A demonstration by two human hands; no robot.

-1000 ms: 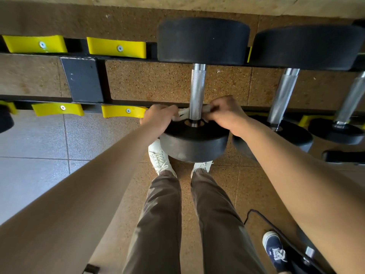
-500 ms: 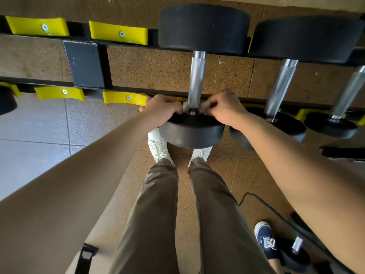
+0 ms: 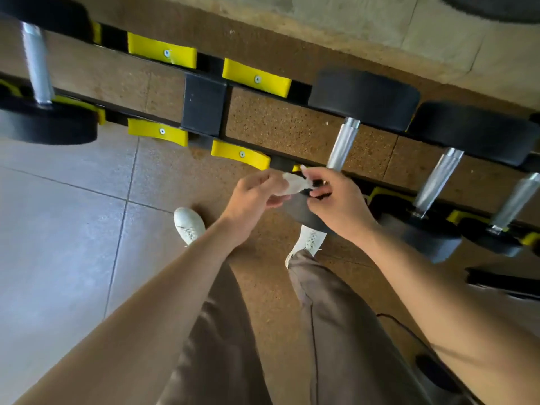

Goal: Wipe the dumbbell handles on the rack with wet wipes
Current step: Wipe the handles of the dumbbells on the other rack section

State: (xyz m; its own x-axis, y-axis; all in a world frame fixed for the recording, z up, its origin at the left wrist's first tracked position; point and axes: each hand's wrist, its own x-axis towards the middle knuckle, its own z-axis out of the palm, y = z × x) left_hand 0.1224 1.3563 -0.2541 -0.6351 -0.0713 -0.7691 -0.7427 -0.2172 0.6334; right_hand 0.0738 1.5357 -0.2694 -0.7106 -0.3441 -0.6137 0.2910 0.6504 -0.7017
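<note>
Right of the black rack post [image 3: 203, 103]: near dumbbell head [image 3: 301, 213] mostly covered by the right hand [image 3: 336, 203], bottom of its handle [image 3: 343, 144] hidden too; wipe [image 3: 293, 184] smeared, ends buried in fingers of left hand [image 3: 257, 197] and right; further right, last dumbbell [image 3: 515, 200] and a dark disc [image 3: 493, 8] cut by frame edges; left of the post, another dumbbell [image 3: 43, 124] clipped by the edge; dark object [image 3: 435, 374] behind the right forearm [image 3: 438, 287] unidentifiable.

On the black two-rail steel rack [image 3: 204, 103], a black-headed dumbbell with a steel handle [image 3: 342, 144] lies right of centre, with two more dumbbells [image 3: 438, 179] to its right and a fourth dumbbell [image 3: 36, 62] far left. Before its near head, the left grip [image 3: 257, 197] and right grip [image 3: 336, 200] hold a crumpled white wet wipe [image 3: 295, 184] between them.
</note>
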